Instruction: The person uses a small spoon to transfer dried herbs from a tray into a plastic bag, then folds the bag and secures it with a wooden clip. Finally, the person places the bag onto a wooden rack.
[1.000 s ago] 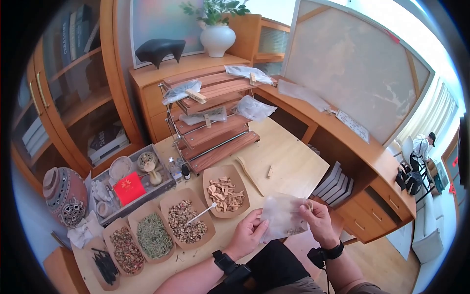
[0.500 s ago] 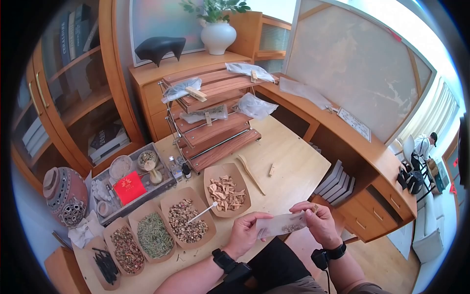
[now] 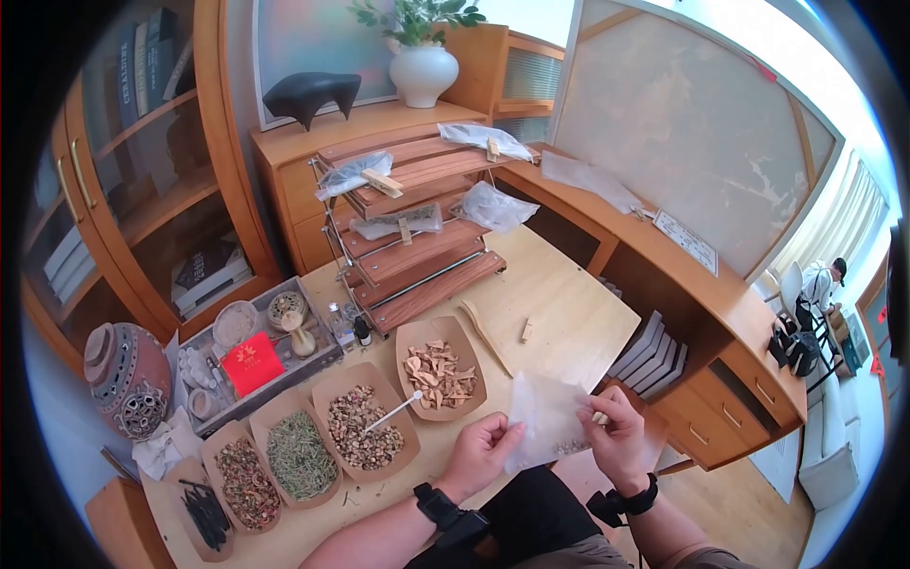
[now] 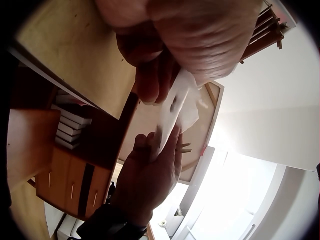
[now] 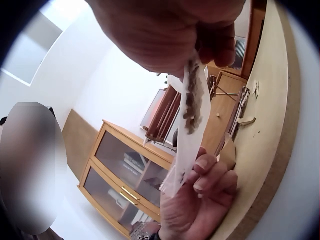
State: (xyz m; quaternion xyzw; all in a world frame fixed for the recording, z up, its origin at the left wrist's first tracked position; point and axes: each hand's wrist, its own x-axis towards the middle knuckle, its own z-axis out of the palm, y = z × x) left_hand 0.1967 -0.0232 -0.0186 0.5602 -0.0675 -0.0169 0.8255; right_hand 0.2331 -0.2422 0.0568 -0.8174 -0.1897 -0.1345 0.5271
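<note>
A translucent white bag (image 3: 545, 417) hangs between my two hands above the table's front edge, dried bits showing along its lower right. My left hand (image 3: 482, 450) pinches the bag's left edge between thumb and curled fingers. At the opposite edge, my right hand (image 3: 618, 438) grips the bag, with a small wooden clothespin (image 3: 599, 417) against its fingers. The clothespin's ends (image 4: 185, 148) stick out past that hand in the left wrist view. Seen edge-on in the right wrist view, the bag (image 5: 192, 107) holds a brown clump of dried pieces.
Paper trays of dried herbs, including a tray of tan slices (image 3: 438, 379), line the table's left. A wooden tongs-like tool (image 3: 485, 337) and a loose clothespin (image 3: 527, 329) lie farther back. Behind them, a tiered wooden rack (image 3: 417, 275) carries several clipped bags.
The bag was tipped flatter half a second ago and now hangs upright with its face showing. My right hand has turned, its fingers now at the bag's right edge.
</note>
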